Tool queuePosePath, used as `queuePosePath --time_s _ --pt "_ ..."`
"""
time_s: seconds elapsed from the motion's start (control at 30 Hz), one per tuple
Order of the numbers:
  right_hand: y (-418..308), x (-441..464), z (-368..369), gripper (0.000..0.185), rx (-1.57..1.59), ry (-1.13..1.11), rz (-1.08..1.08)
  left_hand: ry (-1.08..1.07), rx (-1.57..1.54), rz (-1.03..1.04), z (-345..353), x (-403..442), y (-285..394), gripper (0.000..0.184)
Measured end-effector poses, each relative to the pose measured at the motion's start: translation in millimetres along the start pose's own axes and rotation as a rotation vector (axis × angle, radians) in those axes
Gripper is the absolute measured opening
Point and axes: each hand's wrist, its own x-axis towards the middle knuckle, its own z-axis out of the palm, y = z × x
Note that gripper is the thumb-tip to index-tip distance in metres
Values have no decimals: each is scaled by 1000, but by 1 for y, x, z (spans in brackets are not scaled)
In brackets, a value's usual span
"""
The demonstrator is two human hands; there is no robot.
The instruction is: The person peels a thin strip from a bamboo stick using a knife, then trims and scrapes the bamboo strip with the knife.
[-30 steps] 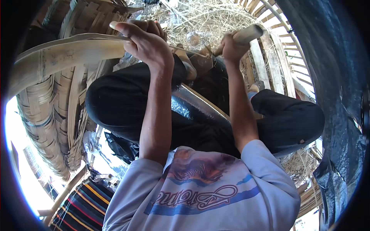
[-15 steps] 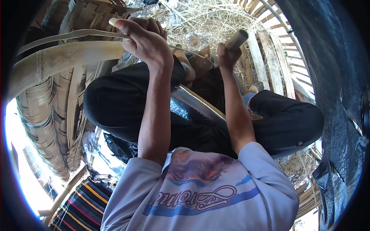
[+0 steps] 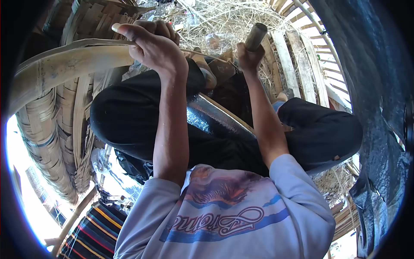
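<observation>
My left hand (image 3: 157, 49) is closed around a thin bamboo strip (image 3: 92, 42). The strip curves in from the left and comes out past the fist as a narrow length toward my right hand. Just below the strip lies a thick, pale bamboo piece (image 3: 82, 60), its end close to my left wrist. My right hand (image 3: 250, 59) is wrapped round a wooden-handled tool (image 3: 256, 36), handle end up. The tool's working end is hidden below the fist.
A dark, shiny board-like piece with a light edge (image 3: 226, 113) lies between my bent legs. Woven bamboo (image 3: 41, 116) stands at left. Straw (image 3: 220, 17) and wooden slats (image 3: 286, 60) cover the ground ahead. Dark plastic sheeting (image 3: 366, 86) hangs at right.
My left hand has shifted a little to the left with the strip. My right hand has moved slightly up and left, and the tool's handle stands more upright.
</observation>
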Motion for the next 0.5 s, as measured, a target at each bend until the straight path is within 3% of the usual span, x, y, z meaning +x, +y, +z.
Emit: queuePosePath --time_s 0.03,0.07,0.17,0.27,0.3,0.5 --pt "-10 2 1 15 -27 67 -88 3 1 2 0 3 -2 56" --pt "-26 9 0 14 51 52 22 6 -4 9 -2 3 -2 56" --pt "-63 27 -13 16 216 -38 53 18 -4 33 -3 4 -5 55" --pt "-12 2 5 16 -50 20 39 -9 -10 21 1 0 -2 55" --pt "21 -15 13 17 -83 96 -173 5 0 1 2 -2 -2 55" --pt "26 9 -5 14 -39 6 95 -2 -45 -1 8 1 -3 56"
